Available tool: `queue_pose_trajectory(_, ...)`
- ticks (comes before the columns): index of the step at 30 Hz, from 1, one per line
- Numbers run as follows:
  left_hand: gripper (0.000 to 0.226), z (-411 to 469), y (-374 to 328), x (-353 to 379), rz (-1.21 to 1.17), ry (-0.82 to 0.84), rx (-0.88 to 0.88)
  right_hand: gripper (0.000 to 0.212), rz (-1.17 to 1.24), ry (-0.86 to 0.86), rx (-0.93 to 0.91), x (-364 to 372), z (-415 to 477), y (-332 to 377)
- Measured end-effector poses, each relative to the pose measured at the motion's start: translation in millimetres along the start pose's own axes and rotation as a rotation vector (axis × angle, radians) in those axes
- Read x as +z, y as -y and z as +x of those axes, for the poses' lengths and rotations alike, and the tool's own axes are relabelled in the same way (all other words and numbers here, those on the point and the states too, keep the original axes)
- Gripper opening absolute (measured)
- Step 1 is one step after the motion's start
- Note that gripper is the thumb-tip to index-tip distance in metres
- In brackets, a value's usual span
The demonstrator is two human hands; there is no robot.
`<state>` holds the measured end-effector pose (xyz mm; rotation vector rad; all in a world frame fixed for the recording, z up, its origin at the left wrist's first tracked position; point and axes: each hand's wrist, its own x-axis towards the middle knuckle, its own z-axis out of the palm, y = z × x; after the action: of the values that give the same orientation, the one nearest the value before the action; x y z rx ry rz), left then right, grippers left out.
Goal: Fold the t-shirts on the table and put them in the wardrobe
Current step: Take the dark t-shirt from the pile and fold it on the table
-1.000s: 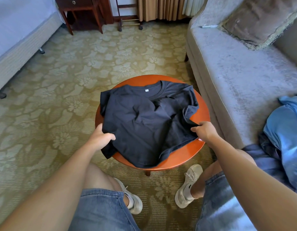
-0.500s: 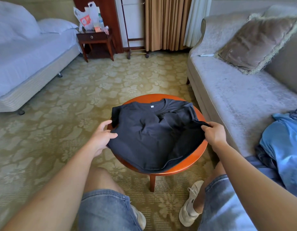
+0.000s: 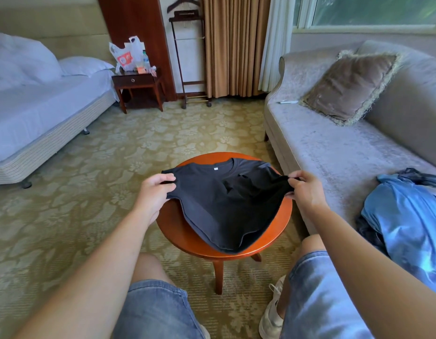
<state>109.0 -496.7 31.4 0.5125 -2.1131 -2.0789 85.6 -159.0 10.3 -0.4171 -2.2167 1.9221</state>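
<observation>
Shirt [image 3: 224,206] first: where does it lie? asks one.

On the round table [image 3: 178,231], says the other. The collar [image 3: 220,165] is at the far edge and the hem is toward the person's knees, so the long axis runs straight away from the body.

And the hands?

The left hand [image 3: 154,192] pinches the shirt's left side near the sleeve, fingers curled over the cloth. The right hand [image 3: 303,189] pinches the right side in the same way. Both raise their edges a little off the wood, and the middle sags onto the table.

What does the next move turn on?

Probably this: the two grips sit across from each other, one on each side of that axis, and each hand is at its own edge. A fold would likely carry one side in toward the midline, so neither arm need cross.

The stuff itself?

It is dark, thin and limp, a matte knit rumpled right of centre, with a small white label [image 3: 215,168] inside the collar. The table is glossy reddish wood and looks slick, so the cloth may slide when pulled. More clothes [image 3: 407,216], blue, lie heaped on the grey sofa [image 3: 322,148] at the person's right.
</observation>
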Motion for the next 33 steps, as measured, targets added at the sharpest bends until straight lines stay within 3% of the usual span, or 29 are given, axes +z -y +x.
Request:
queue_pose_trajectory(4,0.024,3.4,-6.0,4.3,-0.084,0.02,0.007,0.031,0.101,0.124,0.051,0.0,1.5,3.0)
queue_pose_trajectory(7,0.035,5.8,-6.1,8.8,-0.063,0.076,0.009,0.043,0.193,0.16,0.079,6.2,7.1,3.2)
queue_pose_trajectory(11,0.048,14.1,0.0,14.5,-0.046,0.075,0.017,0.034,0.199,0.132,0.06,13.7,18.8,-3.5)
queue_pose_trajectory(15,0.035,23.6,9.1,15.2,0.063,0.007,0.053,0.017,0.124,0.116,-0.002,22.0,25.1,-8.2)
queue_pose_trajectory(22,0.013,36.5,12.1,8.9,0.39,-0.023,0.176,0.028,-0.157,0.057,-0.167,40.1,41.1,-11.3)
queue_pose_trajectory(26,0.013,36.6,8.5,-2.3,0.582,-0.098,0.229,0.025,-0.146,0.066,-0.138,45.6,36.5,-4.2)
queue_pose_trajectory(29,0.015,30.0,5.1,-9.7,0.595,-0.139,0.217,0.037,-0.199,0.043,-0.164,43.5,31.9,0.1)
queue_pose_trajectory(33,0.011,16.4,1.5,-18.7,0.601,-0.149,0.224,0.034,-0.241,0.0,-0.184,33.1,22.4,11.0)
